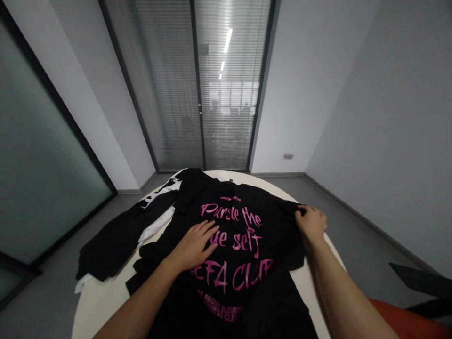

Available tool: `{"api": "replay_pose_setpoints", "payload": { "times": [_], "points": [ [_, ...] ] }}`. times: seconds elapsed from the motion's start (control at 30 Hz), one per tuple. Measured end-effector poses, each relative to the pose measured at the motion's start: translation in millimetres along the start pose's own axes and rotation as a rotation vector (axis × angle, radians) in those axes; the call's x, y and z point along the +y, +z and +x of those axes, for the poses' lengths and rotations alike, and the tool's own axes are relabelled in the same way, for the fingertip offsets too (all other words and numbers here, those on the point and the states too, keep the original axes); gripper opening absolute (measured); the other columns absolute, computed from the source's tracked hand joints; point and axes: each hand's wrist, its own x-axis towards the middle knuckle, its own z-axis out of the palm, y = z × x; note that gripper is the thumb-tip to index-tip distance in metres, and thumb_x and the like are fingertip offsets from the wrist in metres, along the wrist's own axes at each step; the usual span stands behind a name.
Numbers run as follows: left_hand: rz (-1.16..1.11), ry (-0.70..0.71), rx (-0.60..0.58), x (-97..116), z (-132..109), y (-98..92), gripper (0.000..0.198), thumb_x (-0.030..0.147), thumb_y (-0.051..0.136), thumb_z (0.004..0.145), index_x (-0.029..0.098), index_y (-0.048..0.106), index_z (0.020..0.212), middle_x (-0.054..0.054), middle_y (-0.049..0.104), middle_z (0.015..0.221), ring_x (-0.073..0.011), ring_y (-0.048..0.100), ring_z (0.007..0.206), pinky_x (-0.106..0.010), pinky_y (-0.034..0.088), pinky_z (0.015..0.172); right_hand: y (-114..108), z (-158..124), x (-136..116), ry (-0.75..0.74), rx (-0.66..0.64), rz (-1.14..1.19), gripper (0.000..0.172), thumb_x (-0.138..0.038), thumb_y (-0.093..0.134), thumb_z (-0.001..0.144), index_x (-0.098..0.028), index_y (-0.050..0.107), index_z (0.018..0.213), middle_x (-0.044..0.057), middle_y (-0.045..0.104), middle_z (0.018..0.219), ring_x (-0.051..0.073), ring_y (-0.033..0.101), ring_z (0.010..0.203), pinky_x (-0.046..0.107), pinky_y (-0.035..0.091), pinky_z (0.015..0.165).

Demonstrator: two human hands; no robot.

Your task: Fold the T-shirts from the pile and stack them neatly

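A black T-shirt point(243, 278) with pink lettering lies spread over a pale round table point(296, 278), its collar toward the far edge. My left hand point(198, 242) rests flat on the shirt's printed middle, fingers stretched out and covering some letters. At the right, my right hand point(312, 220) has its fingers curled around the edge of the shirt's sleeve, near the table's rim. The shirt's lower end runs out of view at the bottom, partly in shadow.
Other black and white garments point(123, 230) lie piled on the table's left side, hanging over its edge. Beyond stands a glass door with blinds point(226, 117). An orange chair seat point(406, 318) shows at the lower right, and a grey wall point(399, 127) rises on the right.
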Motion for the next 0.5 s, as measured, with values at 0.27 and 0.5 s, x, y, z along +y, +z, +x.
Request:
{"api": "replay_pose_setpoints", "payload": {
  "times": [0.27,0.5],
  "points": [
    [0.014,-0.079,0.114,0.7,6.0,-8.2,0.048,0.038,0.047,0.100,0.023,0.049,0.146,-0.008,0.048,0.154,-0.0256,0.045,0.140,-0.046,0.040,0.116,13.1,-20.4,-31.6,-0.322,-0.131,-0.137,0.059,-0.060,0.047,0.093,-0.025,0.059,0.139,0.011,0.049,0.151,0.037,0.025,0.146,0.062,0.022,0.113],
    [0.121,-0.378,0.425,-29.8,29.0,-23.9,0.041,0.034,0.049,0.097,0.022,0.063,0.134,-0.012,0.033,0.161,-0.0365,0.039,0.142,-0.056,0.040,0.114,19.7,-23.1,-31.1,-0.397,-0.276,-0.136,0.031,-0.047,0.054,0.091,-0.025,0.069,0.108,0.009,0.065,0.131,0.036,0.038,0.139,0.069,0.019,0.110]
  ]
}}
